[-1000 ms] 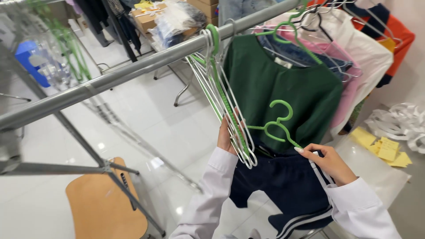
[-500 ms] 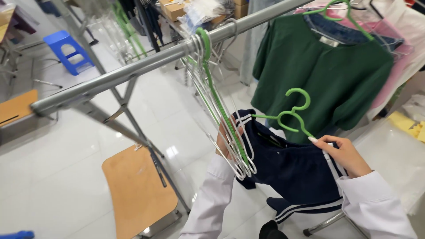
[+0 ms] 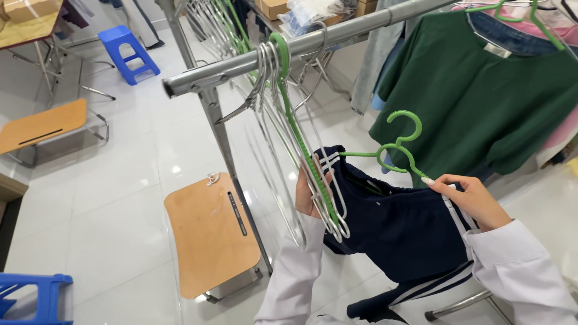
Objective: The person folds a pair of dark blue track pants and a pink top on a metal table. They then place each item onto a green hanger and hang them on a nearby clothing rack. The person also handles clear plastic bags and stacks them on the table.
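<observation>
While cardboard boxes blur behind, hands seemingly grip hanger.

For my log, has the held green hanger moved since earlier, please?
Yes, the green hanger moved left, from the green shirt's middle to its edge.

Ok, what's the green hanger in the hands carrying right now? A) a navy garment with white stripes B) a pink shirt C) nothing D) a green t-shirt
A: the green hanger, pinched by the right hand, sits inside the navy garment with white stripes.
</observation>
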